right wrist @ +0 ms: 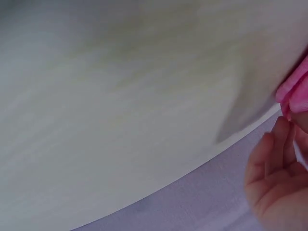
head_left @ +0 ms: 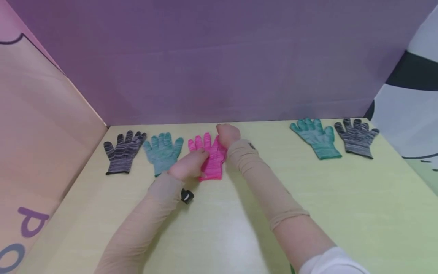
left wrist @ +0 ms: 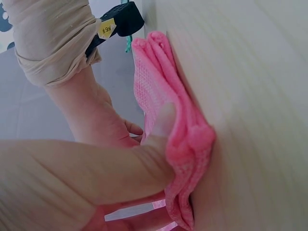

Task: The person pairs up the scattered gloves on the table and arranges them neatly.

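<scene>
A pink knit glove lies on the table with its fingers pointing away from me. My left hand rests on its left side; in the left wrist view the thumb presses on the fabric and the other fingers reach along it. My right hand is at the glove's upper right, by its thumb. In the right wrist view, the right hand's bent fingers pinch the edge of the pink fabric. The left wrist view shows the pink fabric in folded layers.
To the left lie a dark grey striped glove and a teal glove. Another teal glove and grey striped glove lie at the right. Behind the pale table stands a purple panel, with a printed panel on the left.
</scene>
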### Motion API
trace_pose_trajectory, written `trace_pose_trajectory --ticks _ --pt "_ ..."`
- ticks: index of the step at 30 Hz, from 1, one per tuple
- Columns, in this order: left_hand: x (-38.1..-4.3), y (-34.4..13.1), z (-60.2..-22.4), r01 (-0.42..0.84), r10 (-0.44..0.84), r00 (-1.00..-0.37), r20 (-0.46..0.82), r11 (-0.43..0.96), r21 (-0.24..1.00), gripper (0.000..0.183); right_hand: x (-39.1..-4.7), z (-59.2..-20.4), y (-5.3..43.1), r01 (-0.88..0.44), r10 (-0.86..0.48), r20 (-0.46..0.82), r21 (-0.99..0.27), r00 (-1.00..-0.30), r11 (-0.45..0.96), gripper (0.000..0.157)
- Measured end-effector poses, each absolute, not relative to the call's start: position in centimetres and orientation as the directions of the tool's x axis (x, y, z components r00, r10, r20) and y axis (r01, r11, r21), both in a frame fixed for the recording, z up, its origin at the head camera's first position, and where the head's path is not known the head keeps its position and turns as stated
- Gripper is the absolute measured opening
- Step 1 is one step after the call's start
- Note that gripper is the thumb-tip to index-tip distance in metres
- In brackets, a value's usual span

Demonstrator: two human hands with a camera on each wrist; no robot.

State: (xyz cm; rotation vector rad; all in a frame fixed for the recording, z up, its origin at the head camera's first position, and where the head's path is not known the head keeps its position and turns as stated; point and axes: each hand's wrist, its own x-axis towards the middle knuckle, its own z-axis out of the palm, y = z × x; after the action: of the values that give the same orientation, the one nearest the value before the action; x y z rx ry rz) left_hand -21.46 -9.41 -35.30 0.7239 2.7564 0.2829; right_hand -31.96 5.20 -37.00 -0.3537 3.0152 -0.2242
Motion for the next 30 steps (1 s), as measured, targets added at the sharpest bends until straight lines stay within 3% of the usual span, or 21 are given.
trace_pose_trajectory --ticks 3,9,14,30 --pt "-21.6 -9.3 -35.4 0.45 0.503 -0.836 -0.218 0.857 0.25 0.059 -31.9 -37.1 5.6 -0.259 -0.278 -0.08 -0.193 -0.957 0.947 0.021" --pt "-21.7 -9.2 -35.2 0.44 0.495 -0.836 -0.236 0.862 0.25 0.061 -31.8 -37.1 6.9 -0.297 -0.352 -0.109 -0.345 -0.93 0.891 0.028" --pt "-21.5 -9.2 -35.0 0.436 0.492 -0.836 -0.245 0.865 0.248 0.064 -30.6 -35.8 7.9 -0.235 -0.318 -0.123 -0.443 -0.94 0.865 0.032" --pt "-21.6 -9.2 -35.2 0.436 0.493 -0.838 -0.235 0.863 0.255 0.062 -28.2 -35.6 9.2 -0.086 -0.245 -0.247 -0.519 -0.938 0.851 0.033"
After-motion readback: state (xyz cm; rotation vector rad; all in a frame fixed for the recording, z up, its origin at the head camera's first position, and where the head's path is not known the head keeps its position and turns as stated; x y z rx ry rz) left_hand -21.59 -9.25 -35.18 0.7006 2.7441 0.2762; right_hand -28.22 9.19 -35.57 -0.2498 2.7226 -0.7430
